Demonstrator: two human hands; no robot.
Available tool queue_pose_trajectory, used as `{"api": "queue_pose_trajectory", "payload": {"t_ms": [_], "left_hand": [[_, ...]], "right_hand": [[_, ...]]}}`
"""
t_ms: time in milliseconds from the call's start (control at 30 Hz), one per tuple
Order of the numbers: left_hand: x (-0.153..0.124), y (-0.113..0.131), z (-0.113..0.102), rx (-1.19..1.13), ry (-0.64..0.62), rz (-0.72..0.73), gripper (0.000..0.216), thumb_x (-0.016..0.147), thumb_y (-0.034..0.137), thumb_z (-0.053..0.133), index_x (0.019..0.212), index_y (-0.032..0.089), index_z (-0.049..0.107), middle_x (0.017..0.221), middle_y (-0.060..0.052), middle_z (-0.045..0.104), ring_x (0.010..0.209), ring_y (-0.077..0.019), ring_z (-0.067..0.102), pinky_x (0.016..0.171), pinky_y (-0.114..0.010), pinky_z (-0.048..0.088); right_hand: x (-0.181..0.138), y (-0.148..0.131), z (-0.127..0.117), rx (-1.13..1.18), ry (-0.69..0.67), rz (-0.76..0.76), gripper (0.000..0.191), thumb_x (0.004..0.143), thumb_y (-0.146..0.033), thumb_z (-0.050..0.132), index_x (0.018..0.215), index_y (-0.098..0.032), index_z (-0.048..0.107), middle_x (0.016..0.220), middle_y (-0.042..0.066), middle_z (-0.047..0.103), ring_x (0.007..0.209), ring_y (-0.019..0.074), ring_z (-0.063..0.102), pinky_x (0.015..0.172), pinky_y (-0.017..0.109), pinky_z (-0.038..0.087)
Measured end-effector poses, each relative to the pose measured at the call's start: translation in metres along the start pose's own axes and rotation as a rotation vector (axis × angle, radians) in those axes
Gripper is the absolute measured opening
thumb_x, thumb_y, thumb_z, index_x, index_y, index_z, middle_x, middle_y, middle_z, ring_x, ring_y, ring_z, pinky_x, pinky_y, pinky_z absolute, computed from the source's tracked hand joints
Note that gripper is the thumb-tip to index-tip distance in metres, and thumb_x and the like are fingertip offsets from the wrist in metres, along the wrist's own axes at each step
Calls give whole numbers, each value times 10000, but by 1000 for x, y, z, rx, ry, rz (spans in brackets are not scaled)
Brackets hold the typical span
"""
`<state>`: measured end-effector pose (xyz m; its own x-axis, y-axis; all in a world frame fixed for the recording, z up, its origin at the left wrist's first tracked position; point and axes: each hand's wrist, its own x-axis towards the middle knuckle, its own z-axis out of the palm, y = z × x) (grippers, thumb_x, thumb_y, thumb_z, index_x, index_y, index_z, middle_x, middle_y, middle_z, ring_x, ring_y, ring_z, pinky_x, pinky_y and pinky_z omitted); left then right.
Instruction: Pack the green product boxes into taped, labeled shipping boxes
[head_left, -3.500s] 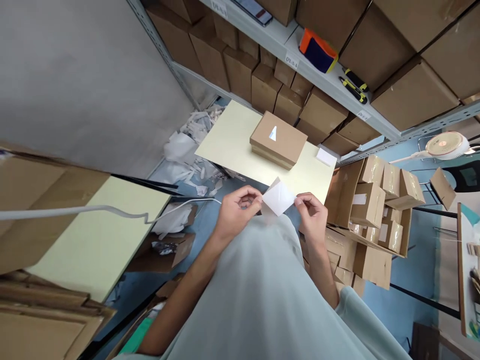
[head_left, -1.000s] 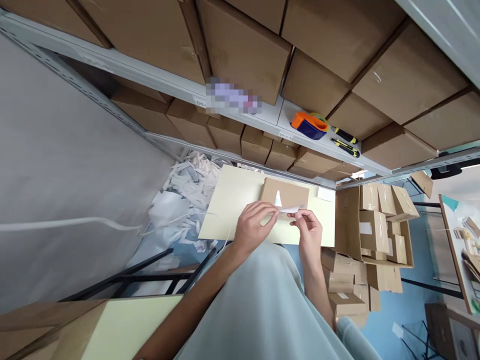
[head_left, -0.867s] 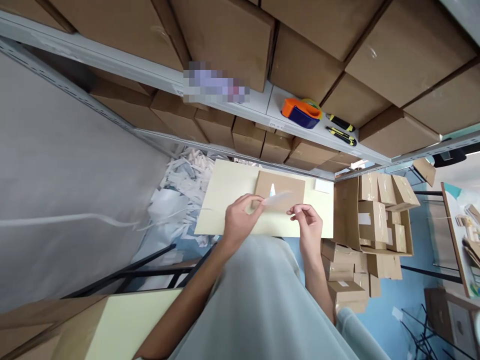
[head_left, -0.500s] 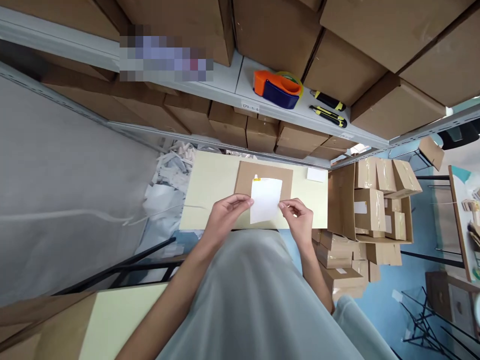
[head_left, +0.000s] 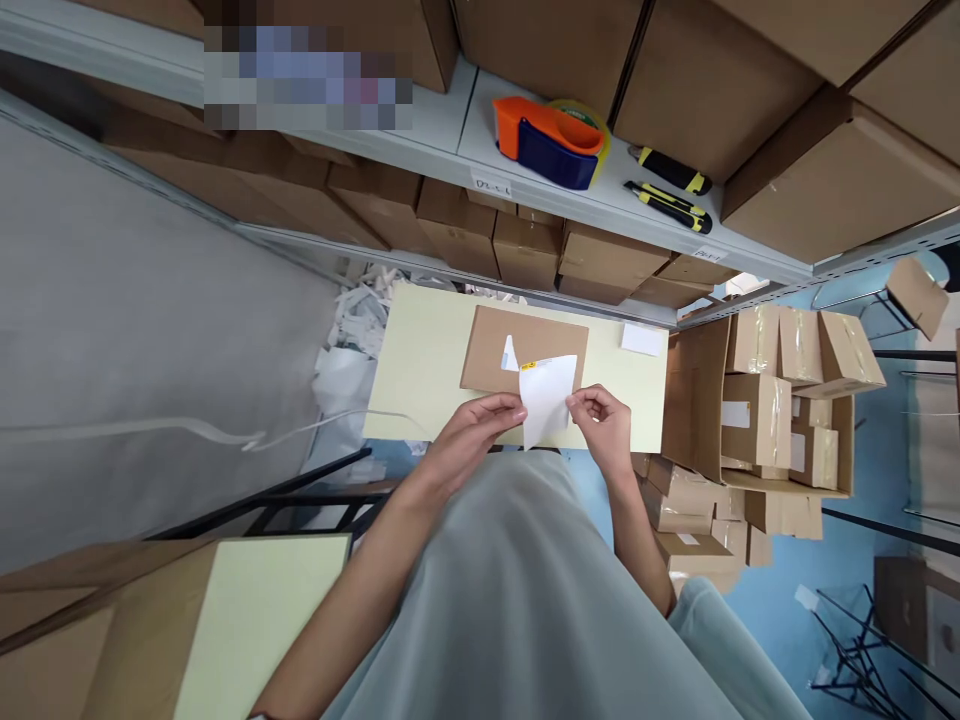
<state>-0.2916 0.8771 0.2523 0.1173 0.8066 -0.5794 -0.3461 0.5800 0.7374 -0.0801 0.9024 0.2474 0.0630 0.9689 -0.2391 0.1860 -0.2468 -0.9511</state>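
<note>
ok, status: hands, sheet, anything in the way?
Left hand and right hand pinch sheet, opposite edges. Sheet bowed. Sheet hides part of box on table.

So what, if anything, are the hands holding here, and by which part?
A white sheet, held by its two side edges: the left hand pinches one, the right hand the opposite one.

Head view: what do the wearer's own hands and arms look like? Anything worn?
The left hand and right hand are ungloved, with no rings or watch visible. Both forearms are mostly bare. A loose, pale grey-green sleeve starts around the right elbow, matching the plain garment over the body. The left sleeve can't be made out at the frame edge.
</note>
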Motion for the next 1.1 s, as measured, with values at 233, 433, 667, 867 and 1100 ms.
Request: {"api": "queue_pose_trajectory", "payload": {"t_ms": [233,433,667,867,1100], "left_hand": [[19,-42,-1,-79,293,49,436,651,552,995,873,229,806,1001,-60,797,996,-226,725,970,-363,596],[32,-77,10,-209,384,-7,455,621,511,989,887,208,779,886,-19,759,843,-158,685,841,-286,552],[58,-83,27,-393,458,-181,364,656,360,999,855,179,753,825,-19,717,714,-125,665,747,-283,547],[101,-85,22,-421,541,-210,294,716,258,966,804,172,700,730,20,643,578,-79,562,580,-236,448],[137,-94,16,-398,634,-253,351,704,203,944,667,183,596,615,61,554,466,-29,310,437,-218,215]], "right_hand": [[-22,-7,8,-264,-76,-218,154,946,-333,671,817,-265,720,827,15,681,661,160,559,655,308,483],[-19,-1,18,-605,-277,-362,159,984,-263,621,856,-279,713,880,40,694,737,187,603,703,307,431],[107,16,15,-785,-502,-265,117,909,-139,634,836,-231,638,951,39,700,811,185,624,780,303,442],[180,31,41,-864,-742,-182,133,944,-218,624,812,-207,636,977,48,752,902,192,641,884,310,471],[197,48,60,-1012,-733,-133,151,967,-205,553,944,-190,701,1075,81,800,929,222,678,906,324,522]]}}
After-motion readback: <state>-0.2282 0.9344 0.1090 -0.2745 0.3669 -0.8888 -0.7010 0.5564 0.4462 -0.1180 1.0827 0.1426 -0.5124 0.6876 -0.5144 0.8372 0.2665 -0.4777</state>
